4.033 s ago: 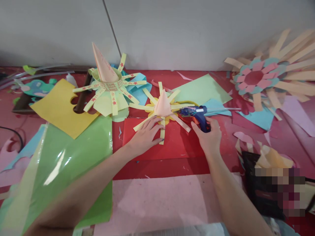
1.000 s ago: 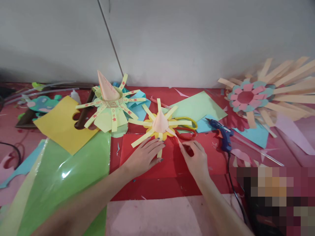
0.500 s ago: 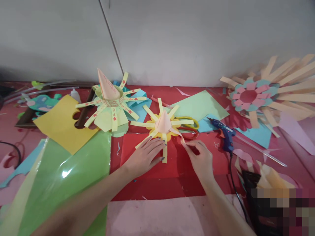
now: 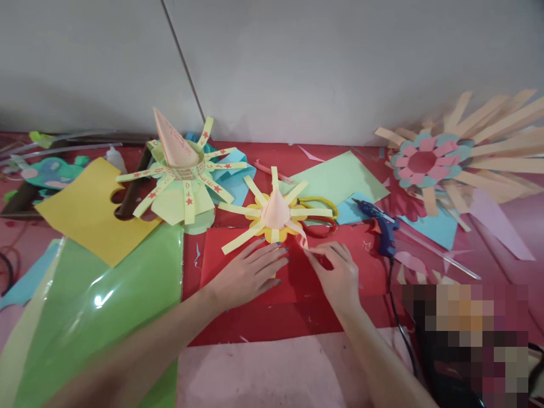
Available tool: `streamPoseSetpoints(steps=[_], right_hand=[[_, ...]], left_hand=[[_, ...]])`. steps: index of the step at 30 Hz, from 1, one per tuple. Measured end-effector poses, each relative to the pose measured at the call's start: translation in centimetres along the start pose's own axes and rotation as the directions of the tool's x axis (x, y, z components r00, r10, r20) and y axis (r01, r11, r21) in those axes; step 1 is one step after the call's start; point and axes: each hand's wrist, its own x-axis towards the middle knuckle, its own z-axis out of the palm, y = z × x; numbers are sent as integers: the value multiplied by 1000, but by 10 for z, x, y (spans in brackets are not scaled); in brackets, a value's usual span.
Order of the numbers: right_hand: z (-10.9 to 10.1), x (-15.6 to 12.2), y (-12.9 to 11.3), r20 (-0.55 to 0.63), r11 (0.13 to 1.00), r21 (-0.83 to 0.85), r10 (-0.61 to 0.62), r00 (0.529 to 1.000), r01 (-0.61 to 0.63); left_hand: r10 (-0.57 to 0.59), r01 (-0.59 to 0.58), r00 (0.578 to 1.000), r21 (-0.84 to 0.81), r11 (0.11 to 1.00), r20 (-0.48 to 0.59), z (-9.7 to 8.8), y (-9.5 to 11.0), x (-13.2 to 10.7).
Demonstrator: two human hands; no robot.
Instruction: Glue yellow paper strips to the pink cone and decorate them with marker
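A paper flower lies in the middle, with a pale pink paper cone standing on its yellow scalloped base and pale strips spreading outward. My left hand rests with fingers stretched out over its front strip, covering most of that strip. Between the thumb and finger of my right hand is the end of a paper strip, twisted and showing reddish marks. The strip's other end meets the flower beside the cone. Under both hands lies a red sheet.
Yellow-and-red-handled scissors lie right of the flower, near a blue glue gun with its cord. A larger cone-topped paper flower stands at left above a green sheet. A fringed paper piece is at right.
The view has shifted slightly. My left hand has slid a little over the front strip, hiding more of it. My right hand has drawn its strip slightly lower and closer to me.
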Motion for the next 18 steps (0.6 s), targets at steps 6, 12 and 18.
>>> streamPoseSetpoints(steps=[6, 12, 18], right_hand=[[-1, -2, 1, 29, 999, 30, 21, 999, -22], [-3, -1, 4, 19, 999, 20, 45, 999, -45], [-2, 0, 6, -9, 992, 83, 95, 995, -94]], left_hand=[[-58, 62, 993, 37, 997, -104, -4, -3, 3], [-82, 88, 981, 26, 996, -177, -7, -5, 4], [-74, 79, 979, 16, 997, -187, -6, -5, 4]])
